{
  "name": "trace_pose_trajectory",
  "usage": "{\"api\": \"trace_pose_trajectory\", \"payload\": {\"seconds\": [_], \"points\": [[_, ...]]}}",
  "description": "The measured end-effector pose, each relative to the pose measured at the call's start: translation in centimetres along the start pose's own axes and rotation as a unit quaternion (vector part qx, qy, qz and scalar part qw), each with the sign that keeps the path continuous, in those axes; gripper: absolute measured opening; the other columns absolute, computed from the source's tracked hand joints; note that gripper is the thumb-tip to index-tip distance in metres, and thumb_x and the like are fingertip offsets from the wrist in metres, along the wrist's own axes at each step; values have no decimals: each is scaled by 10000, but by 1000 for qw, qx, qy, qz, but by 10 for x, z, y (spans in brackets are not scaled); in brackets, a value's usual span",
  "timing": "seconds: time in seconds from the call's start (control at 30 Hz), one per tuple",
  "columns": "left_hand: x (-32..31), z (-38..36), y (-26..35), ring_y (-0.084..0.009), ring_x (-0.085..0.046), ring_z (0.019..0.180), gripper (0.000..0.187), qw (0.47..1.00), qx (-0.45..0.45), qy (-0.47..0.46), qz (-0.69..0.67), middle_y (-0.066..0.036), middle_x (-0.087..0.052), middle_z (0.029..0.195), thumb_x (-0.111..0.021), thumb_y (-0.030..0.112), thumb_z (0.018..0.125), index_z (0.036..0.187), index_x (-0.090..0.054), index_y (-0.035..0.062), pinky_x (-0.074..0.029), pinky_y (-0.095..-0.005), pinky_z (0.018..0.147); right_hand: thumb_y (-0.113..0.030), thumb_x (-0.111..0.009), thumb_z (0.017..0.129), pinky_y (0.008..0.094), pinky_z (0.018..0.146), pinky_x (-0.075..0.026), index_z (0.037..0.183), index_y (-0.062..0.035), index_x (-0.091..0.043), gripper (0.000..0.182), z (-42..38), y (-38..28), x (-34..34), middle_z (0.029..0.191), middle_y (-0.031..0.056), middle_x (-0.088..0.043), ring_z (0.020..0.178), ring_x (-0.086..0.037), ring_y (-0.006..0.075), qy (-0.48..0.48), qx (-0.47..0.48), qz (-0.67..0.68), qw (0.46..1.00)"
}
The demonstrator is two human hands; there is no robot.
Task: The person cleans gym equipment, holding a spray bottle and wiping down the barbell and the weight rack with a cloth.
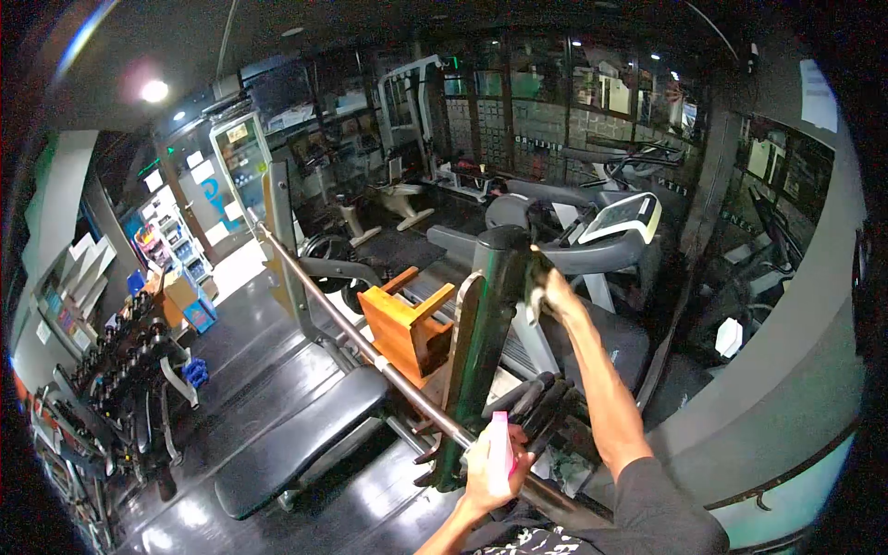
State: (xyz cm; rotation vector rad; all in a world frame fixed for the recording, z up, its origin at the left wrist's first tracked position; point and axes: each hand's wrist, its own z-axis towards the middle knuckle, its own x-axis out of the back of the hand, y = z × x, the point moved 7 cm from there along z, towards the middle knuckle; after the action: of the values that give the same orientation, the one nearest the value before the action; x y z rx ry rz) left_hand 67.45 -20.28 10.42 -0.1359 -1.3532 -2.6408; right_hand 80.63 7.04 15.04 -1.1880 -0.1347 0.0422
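Observation:
My left hand (pixel 487 476) is closed on a pink and white bottle (pixel 500 444), held upright close beside the metal barbell (pixel 338 319). Much of the bottle is covered by my fingers. Farther forward, my right hand (pixel 557 294) is closed on what looks like a dark grey cloth (pixel 535 282), against the right side of the black upright post (pixel 497 314) near its top. The barbell runs diagonally across the rack, over a black padded bench (pixel 305 439). Left of the post stands an orange-brown wooden box (pixel 396 328).
A treadmill (pixel 601 245) stands beyond my right hand. Dumbbells (pixel 125 342) line a rack at the left, near a blue item (pixel 195 372) and cardboard boxes (pixel 180 294). Exercise bikes (pixel 402 203) and a cable machine (pixel 407 106) are at the back. A grey wall (pixel 795 388) curves along the right.

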Motion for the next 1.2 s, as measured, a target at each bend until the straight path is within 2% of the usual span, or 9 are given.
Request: {"api": "trace_pose_trajectory", "payload": {"seconds": [0.07, 0.13, 0.2, 0.3, 0.53, 0.67, 1.0, 1.13, 1.2], "points": [[-1, 2, 5, -179, -569, 650, 357, 1000, -7, 2, -1, -88, -568, 811, -690, 18, 686, 998, -522, -23, -469, -297, 599, -2, -432, 889, 315, 891, -417, 1231, 2, -476, 345, -1, -22, 13, 1075, 105, -556, 1031, -498, 149, 48, 215, -170, 960], [0, 4, 7, -163, -566, 652, 361, 1000, -12, 7, -1, -83, -567, 816, -696, 23, 690, 1002, -519, -22, -467, -287, 599, -43, -490, 884, 320, 928, -400, 1209, 15, -481, 330, -1, -59, 28, 1103, 127, -554, 1056, -517, 204, 118, 179, -17, 977], [-1, 2, 2, -156, -556, 641, 359, 1000, 10, -2, -7, -83, -563, 812, -702, 39, 694, 999, -521, -19, -466, -287, 604, -95, -529, 884, 316, 896, -424, 1199, 11, -486, 335, -25, -143, 19, 1105, 143, -553, 1025, -548, 217, 204, 327, -199, 901], [-1, 2, 0, -164, -548, 617, 344, 1000, -6, -1, -1, -74, -559, 775, -699, 37, 690, 984, -529, -18, -463, -289, 605, -117, -611, 734, 380, 873, -432, 982, -35, -616, 261, -17, -164, -42, 1039, 156, -560, 948, -542, 325, -13, 427, -226, 875], [3, 4, 3, -191, -550, 612, 304, 999, -17, 18, 32, -77, -560, 736, -688, 33, 683, 951, -552, -11, -458, -301, 599, -231, -535, 825, 369, 777, -474, 994, -76, -638, 251, 28, -134, -52, 925, 135, -638, 832, -593, 305, -78, 305, -331, 890], [4, 0, -6, -199, -554, 626, 287, 999, -8, 34, 2, -77, -562, 743, -689, 40, 685, 935, -559, -13, -457, -298, 598, -158, -497, 906, 232, 761, -437, 1121, 2, -590, 284, 52, -96, -29, 989, 39, -624, 853, -542, 93, -171, 126, -146, 966], [5, 4, 2, -186, -532, 565, 273, 1000, 3, 23, 2, -52, -532, 646, -690, 45, 683, 909, -548, -12, -447, -295, 570, -191, -400, 958, 240, 926, -376, 1284, -14, -450, 374, 44, -9, 9, 1144, 37, -570, 1053, -505, 105, 15, 122, 86, 989], [4, 3, 5, -188, -543, 567, 289, 999, -28, 31, 20, -62, -535, 648, -693, 41, 675, 915, -542, -15, -447, -291, 551, -217, -387, 966, 302, 995, -339, 1338, -55, -395, 406, -43, 60, -25, 1248, 68, -518, 1133, -478, 174, 104, -231, 263, 931], [1, 1, 0, -183, -549, 569, 290, 998, -41, 23, 34, -64, -538, 649, -691, 42, 675, 916, -541, -18, -450, -291, 549, -223, -432, 946, 343, 1037, -299, 1327, 6, -376, 448, -53, 100, -32, 1334, 151, -449, 1243, -398, 261, 82, 21, 137, 987]]}}
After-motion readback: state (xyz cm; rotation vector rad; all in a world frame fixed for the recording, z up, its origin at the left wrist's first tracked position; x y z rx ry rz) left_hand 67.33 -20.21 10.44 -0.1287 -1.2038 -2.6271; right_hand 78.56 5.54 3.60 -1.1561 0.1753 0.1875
